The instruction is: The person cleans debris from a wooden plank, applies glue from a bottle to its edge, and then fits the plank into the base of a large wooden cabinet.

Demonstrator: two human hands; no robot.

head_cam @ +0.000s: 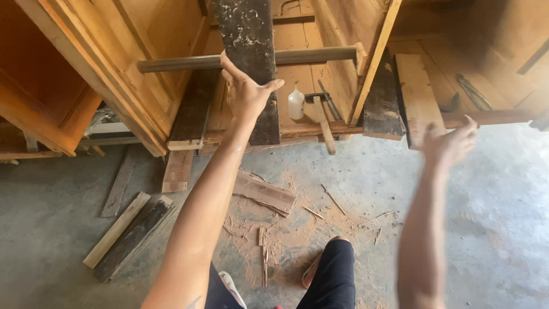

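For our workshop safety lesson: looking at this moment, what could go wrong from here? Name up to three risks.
1. The left hand is open against a rough dark plank; bare skin could pick up splinters.
2. The right hand reaches near a plank overhanging the bench edge, which might tip off.
3. Offcuts and sawdust lie on the floor by the feet, a likely trip or slip hazard.

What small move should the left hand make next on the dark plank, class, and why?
Probably close the fingers round the dark plank. The left hand is open against its lower part, thumb spread, not yet gripping, while the right hand hangs open near the pale board, holding nothing. A firm grip seems needed before the plank can shift.
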